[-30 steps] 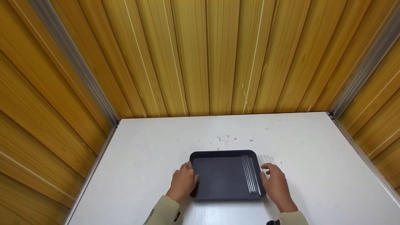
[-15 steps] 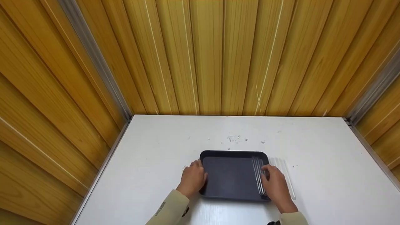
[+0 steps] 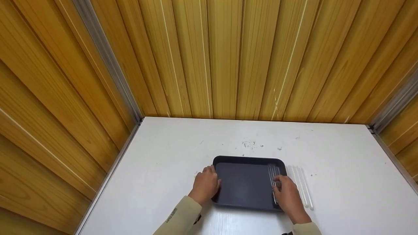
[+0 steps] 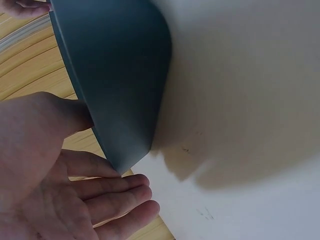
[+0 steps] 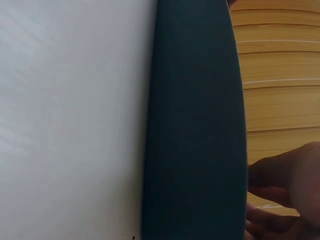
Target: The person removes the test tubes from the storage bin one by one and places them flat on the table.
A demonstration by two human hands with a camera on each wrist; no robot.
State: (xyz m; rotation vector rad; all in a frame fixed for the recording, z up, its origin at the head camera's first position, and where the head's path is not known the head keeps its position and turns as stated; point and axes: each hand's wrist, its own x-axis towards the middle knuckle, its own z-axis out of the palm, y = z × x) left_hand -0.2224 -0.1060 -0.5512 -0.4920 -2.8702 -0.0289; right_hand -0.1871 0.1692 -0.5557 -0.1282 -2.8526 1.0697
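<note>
In the head view, a dark rectangular tray point(image 3: 243, 186) lies on the white table. My left hand point(image 3: 206, 182) grips its left rim, thumb on the inner side and fingers outside. The left wrist view shows that hand point(image 4: 65, 165) at the tray's outer wall point(image 4: 115, 80). Several clear tubes point(image 3: 271, 170) lie side by side along the tray's right side. Over them is my right hand point(image 3: 286, 192), with bent index finger and thumb at the tubes and partly covering them; I cannot tell whether it pinches one. The tray wall point(image 5: 195, 125) hides its fingertips in the right wrist view.
More clear tubes point(image 3: 303, 184) lie on the table point(image 3: 176, 153) just right of the tray, beside my right forearm. Yellow wood-patterned panels point(image 3: 225, 58) close off the back and sides, with metal posts point(image 3: 107, 58) at the corners.
My right hand has moved left from outside the tray's right rim to over the tubes inside. The left hand has stayed on the left rim. The head view has shifted slightly.
</note>
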